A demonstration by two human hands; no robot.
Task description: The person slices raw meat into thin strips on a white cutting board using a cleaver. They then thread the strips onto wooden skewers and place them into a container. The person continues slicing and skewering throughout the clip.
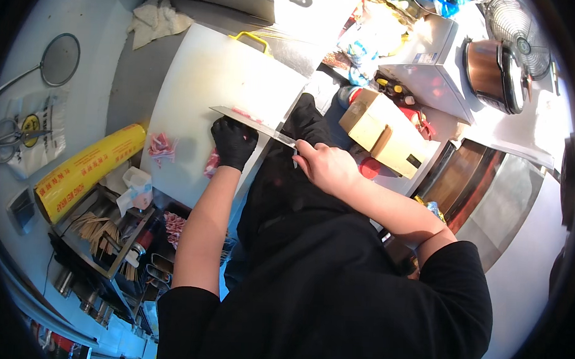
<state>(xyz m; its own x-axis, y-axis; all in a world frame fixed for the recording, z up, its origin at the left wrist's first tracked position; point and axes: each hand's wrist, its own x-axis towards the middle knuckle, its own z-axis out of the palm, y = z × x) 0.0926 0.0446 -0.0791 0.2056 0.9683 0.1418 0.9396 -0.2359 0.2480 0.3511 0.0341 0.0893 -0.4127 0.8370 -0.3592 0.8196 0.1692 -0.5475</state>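
My right hand (327, 165) is closed around the handle of a long knife (254, 125), whose blade lies across a white cutting board (215, 72). My left hand (235, 142), in a black glove, rests on the board against the near side of the blade. Its fingers are curled, and a bit of raw meat shows by them; what lies under them is hidden. Thin strips of meat (247, 115) lie just beyond the blade. Another piece of raw meat (212, 163) is beside my left wrist. A small pile of sliced meat (162, 148) sits at the board's left part.
A yellow wrap box (90, 172) and scissors (16, 139) lie left of the board. Wooden skewers (95, 230) and a container of meat (174, 228) are lower left. A cloth (157, 20) lies at the back. To the right are a cardboard box (384, 133) and an electric cooker (493, 75).
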